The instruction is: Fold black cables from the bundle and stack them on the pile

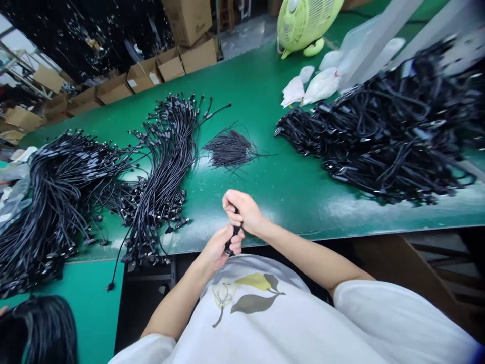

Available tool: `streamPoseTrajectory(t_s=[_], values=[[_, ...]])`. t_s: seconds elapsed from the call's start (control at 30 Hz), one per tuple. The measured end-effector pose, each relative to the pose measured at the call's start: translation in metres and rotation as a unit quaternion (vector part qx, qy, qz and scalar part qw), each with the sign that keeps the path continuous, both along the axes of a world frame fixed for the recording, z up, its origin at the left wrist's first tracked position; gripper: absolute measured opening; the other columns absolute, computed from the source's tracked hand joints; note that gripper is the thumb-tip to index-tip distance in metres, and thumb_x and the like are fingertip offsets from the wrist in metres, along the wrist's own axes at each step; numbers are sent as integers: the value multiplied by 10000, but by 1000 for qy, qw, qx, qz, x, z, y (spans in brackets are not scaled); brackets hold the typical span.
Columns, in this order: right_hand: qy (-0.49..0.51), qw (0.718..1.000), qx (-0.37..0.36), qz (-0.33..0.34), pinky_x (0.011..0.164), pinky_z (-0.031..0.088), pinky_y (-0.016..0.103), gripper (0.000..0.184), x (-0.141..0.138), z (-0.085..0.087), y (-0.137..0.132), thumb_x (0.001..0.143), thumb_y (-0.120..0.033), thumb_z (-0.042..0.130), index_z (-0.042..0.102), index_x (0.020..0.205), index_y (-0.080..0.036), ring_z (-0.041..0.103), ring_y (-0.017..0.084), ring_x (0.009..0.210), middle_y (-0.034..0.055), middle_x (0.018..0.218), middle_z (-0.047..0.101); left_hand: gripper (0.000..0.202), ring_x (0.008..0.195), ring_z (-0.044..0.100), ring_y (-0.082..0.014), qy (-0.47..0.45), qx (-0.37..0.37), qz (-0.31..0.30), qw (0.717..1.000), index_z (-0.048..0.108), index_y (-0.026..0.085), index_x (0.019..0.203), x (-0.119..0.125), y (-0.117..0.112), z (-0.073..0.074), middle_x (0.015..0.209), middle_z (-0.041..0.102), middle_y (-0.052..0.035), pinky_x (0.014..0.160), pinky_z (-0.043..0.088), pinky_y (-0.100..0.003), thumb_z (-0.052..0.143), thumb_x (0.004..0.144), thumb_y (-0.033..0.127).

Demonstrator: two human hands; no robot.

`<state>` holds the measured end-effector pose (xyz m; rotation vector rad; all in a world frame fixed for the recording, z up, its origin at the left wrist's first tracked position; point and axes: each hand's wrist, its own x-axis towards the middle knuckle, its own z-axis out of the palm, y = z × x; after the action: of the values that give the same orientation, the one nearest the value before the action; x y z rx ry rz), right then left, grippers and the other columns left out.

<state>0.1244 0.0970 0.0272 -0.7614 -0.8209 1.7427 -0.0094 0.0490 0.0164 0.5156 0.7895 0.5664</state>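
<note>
Close to my body, at the table's near edge, both hands grip one black cable [235, 231] that looks folded into a short bundle. My left hand [220, 245] is wrapped round its lower part. Just above, my right hand [241, 210] is closed on the upper part, fingers curled. Most of the cable is hidden by my fingers. Beyond my hands lies a small pile of thin black ties [230, 149]. Left of that pile, a long heap of loose black cables [170, 151] with plugs at the ends stretches across the table.
More loose cables [56, 192] cover the far left. Bundled black cables [379, 131] are heaped on the right. A green fan [306, 23] and white plastic bags [322, 86] stand at the back of the green table [261, 197]. Cardboard boxes [144, 74] line its far edge. Another person's head shows lower left.
</note>
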Motion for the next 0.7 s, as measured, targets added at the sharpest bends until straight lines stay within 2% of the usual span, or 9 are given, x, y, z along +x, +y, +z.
streamPoseTrajectory(t_s=[0.07,0.13,0.2,0.23,0.3,0.43,0.6,0.63,0.7], values=[[-126,990,56,19,468,412,209,397,27,-8,14,858,-548,519,532,745,-169,455,61,463,-41,624,461,451,468,291,-31,29,21,19,999,593,99,768,-3,-3,-4,577,348,67,467,295,-188,730,740,527],[-320,939,121,-34,627,471,251,339,69,-14,39,855,-485,541,565,765,-159,553,106,643,19,749,551,446,474,302,-30,52,41,51,997,596,100,763,-7,-3,-6,577,361,66,475,300,-184,731,740,524],[-542,813,138,-164,710,447,263,207,116,-20,67,829,-359,597,590,810,-153,546,121,750,52,870,572,435,481,305,-27,61,45,83,994,600,98,770,-10,0,-8,581,369,66,477,291,-178,751,727,504],[-625,747,123,-190,728,429,266,165,136,-23,80,822,-313,607,594,818,-149,535,121,771,59,895,570,434,479,301,-24,59,43,93,993,600,95,769,-10,2,-8,579,368,68,473,283,-176,762,719,495],[-703,680,104,-183,730,398,264,131,166,-28,101,824,-262,594,591,773,-142,517,107,760,52,862,559,433,475,305,-23,50,40,101,993,606,86,775,-9,6,-7,574,374,67,470,279,-178,771,713,481],[-721,674,101,-126,692,378,263,192,185,-33,107,763,-204,608,527,596,-157,504,91,664,7,677,486,438,473,330,-28,32,38,122,991,634,61,831,-4,12,-1,574,391,61,470,294,-188,783,706,454],[-732,660,89,-143,704,394,326,137,178,-31,51,789,-213,560,500,669,-186,549,165,712,55,734,535,388,459,313,-23,2,40,153,987,620,84,876,5,17,4,573,387,72,456,285,-180,779,722,403],[-718,674,90,-145,701,400,323,112,170,-30,35,811,-236,540,503,716,-190,556,166,714,58,746,558,373,457,317,-23,-6,43,150,988,606,101,873,8,18,5,575,392,74,455,284,-177,778,725,397],[-638,756,88,-114,676,422,302,104,144,-29,5,841,-288,518,500,794,-196,566,153,673,35,713,589,363,454,327,-25,-21,46,137,989,586,130,897,16,19,4,578,406,76,457,284,-171,776,731,391]])
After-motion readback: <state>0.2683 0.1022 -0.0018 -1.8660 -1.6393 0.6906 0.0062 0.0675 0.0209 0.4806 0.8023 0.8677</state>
